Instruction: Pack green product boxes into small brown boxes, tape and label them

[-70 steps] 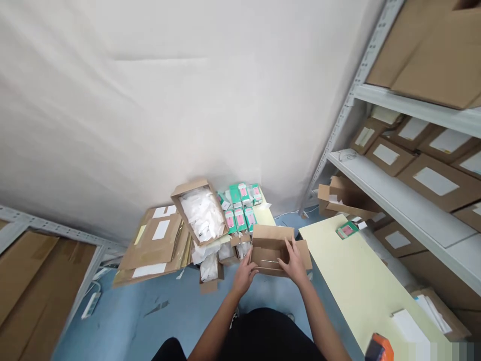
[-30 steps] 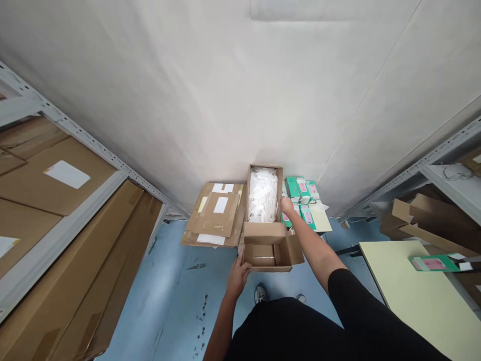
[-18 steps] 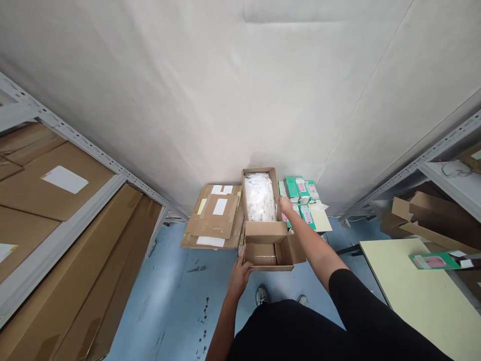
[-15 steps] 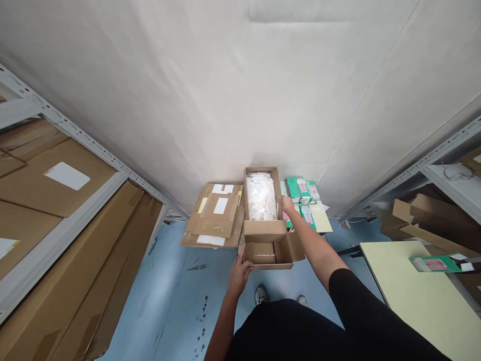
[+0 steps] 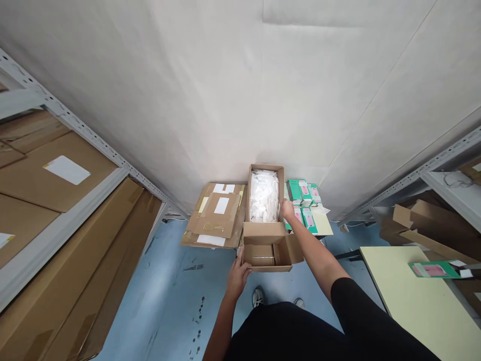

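Observation:
An open cardboard box (image 5: 263,267) is nearest to me, with a smaller carton-like brown shape inside and a flap out to the right. My left hand (image 5: 237,277) grips its lower left corner. Behind it, against the wall, stands a second cardboard box (image 5: 248,195) filled with white packets (image 5: 264,195). My right hand (image 5: 287,209) is closed at the right wall of this second box; its fingertips are partly hidden. Several green-and-pink boxes (image 5: 308,219) lie right beside that hand.
Flattened cardboard (image 5: 210,215) with white labels is stacked to the left. Shelving with large cartons (image 5: 56,175) rises at far left. On the right are a pale yellow table (image 5: 409,296) with a green-and-pink box (image 5: 434,269) and an open carton (image 5: 436,220).
The box of white packets has shifted slightly to the right, together with my right hand. My left hand stays on the near box. The view has tilted a little.

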`<state>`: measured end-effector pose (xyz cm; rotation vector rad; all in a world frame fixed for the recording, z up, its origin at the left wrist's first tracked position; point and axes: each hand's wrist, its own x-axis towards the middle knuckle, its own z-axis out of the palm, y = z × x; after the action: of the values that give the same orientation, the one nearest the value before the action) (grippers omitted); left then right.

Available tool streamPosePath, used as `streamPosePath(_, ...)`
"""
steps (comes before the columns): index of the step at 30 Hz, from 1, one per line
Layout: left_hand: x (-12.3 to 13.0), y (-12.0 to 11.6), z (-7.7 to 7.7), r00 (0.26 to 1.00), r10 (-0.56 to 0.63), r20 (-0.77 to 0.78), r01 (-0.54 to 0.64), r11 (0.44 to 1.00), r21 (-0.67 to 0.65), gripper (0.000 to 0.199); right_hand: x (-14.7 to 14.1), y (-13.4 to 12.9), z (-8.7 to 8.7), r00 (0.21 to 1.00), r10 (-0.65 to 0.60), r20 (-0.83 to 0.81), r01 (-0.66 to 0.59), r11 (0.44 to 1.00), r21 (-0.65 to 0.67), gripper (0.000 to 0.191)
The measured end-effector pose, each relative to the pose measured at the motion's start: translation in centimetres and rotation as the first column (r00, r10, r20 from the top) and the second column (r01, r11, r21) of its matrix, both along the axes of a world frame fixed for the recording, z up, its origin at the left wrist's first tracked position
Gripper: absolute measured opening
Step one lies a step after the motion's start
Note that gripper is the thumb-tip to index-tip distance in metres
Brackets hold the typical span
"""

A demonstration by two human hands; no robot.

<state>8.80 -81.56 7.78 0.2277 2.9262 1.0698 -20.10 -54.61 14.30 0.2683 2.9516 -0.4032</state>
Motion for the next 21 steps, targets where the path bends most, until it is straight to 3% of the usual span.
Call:
streamPosePath(10,-0.1,-0.4,0.3,1.0,-0.007,0.008,0.007,1.0,0.013,0.016,-0.1,-0.3,-0.8,0.997,-0.068,-0.018,0.068,0.997,-0.032,0.031)
streamPosePath(16,0.3,-0.2,0.3,1.0,-0.005,0.006,0.005,1.0,0.012,0.016,0.5,0.1,-0.2,0.994,-0.083,-0.078,0.077,0.995,-0.071,0.047)
streamPosePath(18,0.4,-0.1,0.2,1.0,0.006,0.006,-0.006,1.0,0.012,0.016,1.0,0.2,0.1,0.978,-0.061,-0.201,0.045,0.995,-0.084,0.046)
streamPosePath(21,0.5,0.1,-0.1,1.0,0.017,0.011,-0.018,1.0,0.012,0.016,1.5,-0.4,0.1,0.954,0.101,-0.283,-0.136,0.985,-0.105,0.039)
